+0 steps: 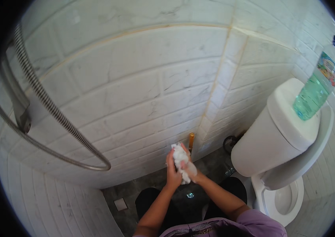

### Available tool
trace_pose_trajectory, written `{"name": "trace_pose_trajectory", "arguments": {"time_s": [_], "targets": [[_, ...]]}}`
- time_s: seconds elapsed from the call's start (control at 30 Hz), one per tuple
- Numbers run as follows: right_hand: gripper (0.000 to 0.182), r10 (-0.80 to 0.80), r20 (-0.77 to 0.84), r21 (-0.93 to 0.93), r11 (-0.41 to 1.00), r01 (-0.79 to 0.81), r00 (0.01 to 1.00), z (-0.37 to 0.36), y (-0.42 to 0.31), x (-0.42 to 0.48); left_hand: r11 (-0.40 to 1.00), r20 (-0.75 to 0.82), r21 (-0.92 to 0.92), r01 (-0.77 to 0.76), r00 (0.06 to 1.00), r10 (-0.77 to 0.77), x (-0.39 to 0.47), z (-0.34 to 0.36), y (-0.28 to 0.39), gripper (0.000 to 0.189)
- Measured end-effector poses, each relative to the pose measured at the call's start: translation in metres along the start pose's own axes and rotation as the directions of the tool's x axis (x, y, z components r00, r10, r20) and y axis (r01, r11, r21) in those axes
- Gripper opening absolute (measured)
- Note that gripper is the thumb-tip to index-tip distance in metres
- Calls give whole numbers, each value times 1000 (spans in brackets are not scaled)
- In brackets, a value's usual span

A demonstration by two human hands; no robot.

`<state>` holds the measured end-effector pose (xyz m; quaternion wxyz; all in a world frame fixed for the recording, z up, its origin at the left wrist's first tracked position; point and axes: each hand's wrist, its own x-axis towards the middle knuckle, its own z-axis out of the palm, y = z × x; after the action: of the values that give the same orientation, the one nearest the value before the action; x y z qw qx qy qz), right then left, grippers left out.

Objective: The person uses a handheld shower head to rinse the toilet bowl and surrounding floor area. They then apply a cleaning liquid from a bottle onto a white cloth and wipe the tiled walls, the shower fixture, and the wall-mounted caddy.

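A soft white bundle is between my hands, above the floor. Whether it is wet cloth, paper or lathered foam is hard to settle. My left hand cups its left side, fingers pointing up towards the wall. On the other side, my right hand presses against it, partly covered in white and slightly blurred. Just beyond my fingertips, a yellow-orange upright object, possibly a handle, stands at the foot of the wall.
At right stands a toilet cistern with a bottle of green liquid on its lid. Below it is the toilet bowl, seat cover raised. A metal shower hose loops at left. A square floor drain lies in the dark floor.
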<state>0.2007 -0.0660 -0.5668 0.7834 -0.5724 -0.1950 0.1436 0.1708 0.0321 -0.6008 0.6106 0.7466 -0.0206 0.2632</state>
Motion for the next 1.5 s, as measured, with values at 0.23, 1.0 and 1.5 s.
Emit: {"name": "trace_pose_trajectory", "arguments": {"time_s": [0.23, 1.0, 1.5], "targets": [[58, -227, -96, -463, 872, 159, 969, -33, -107, 15, 830, 155, 441, -341, 940, 304, 36, -27, 67, 74], [61, -765, -605, -743, 642, 189, 220, -94, -40, 117, 1, 65, 994, -106, 613, 787, 77, -68, -86, 56], [70, -51, -985, -27, 989, 147, 163, -150, 193, 81, 27, 42, 994, -109, 585, 810, 90, -45, -78, 54]]}}
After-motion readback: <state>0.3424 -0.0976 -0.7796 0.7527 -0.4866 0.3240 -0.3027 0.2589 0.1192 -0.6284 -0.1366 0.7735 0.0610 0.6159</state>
